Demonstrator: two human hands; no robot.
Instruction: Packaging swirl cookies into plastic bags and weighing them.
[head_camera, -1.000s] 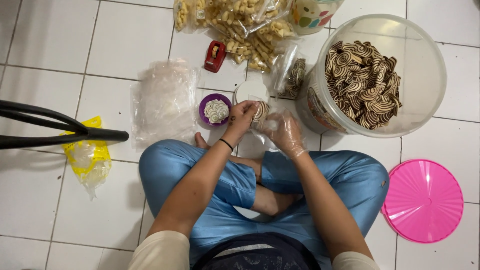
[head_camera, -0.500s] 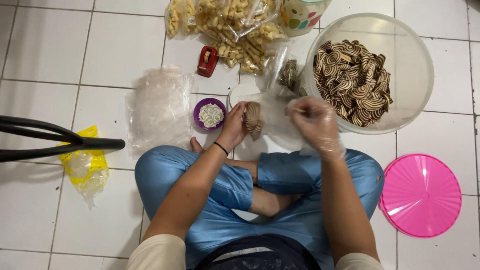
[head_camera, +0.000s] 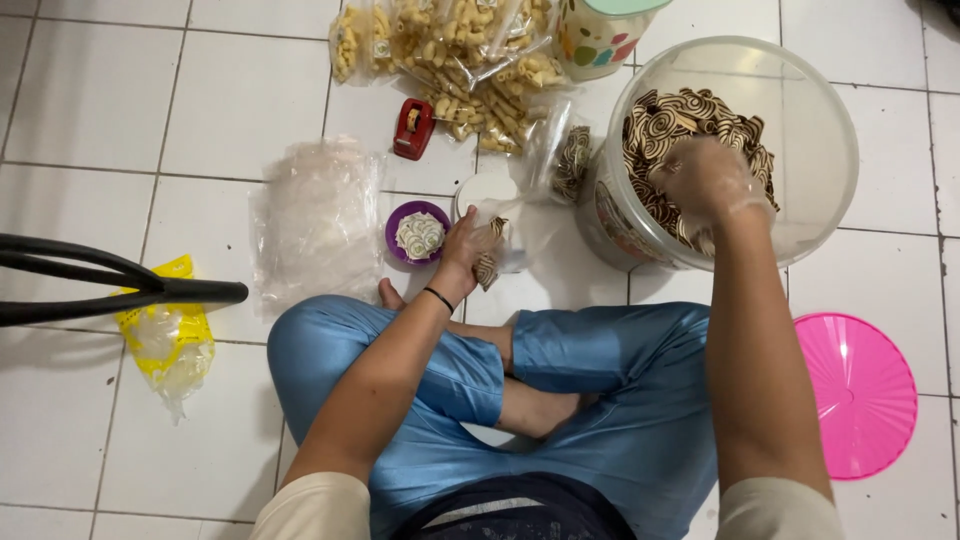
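The right hand is in the tub, apparently among the biscuits.

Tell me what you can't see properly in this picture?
Head view only:
- Right hand fingertips: buried among the swirl snacks in the clear tub, blurred by its glove.
- Small bag: the left hand covers part, so how full is unclear.
- Spotted container: cut off by the top edge.
- Purple cup contents: too small.

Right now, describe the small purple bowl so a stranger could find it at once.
Start at the big clear tub of striped snacks, then move to the person's left hand, which holds a small bag. Just beside that hand sits the purple bowl, between the hand and a pile of clear bags; it is the only purple thing there.
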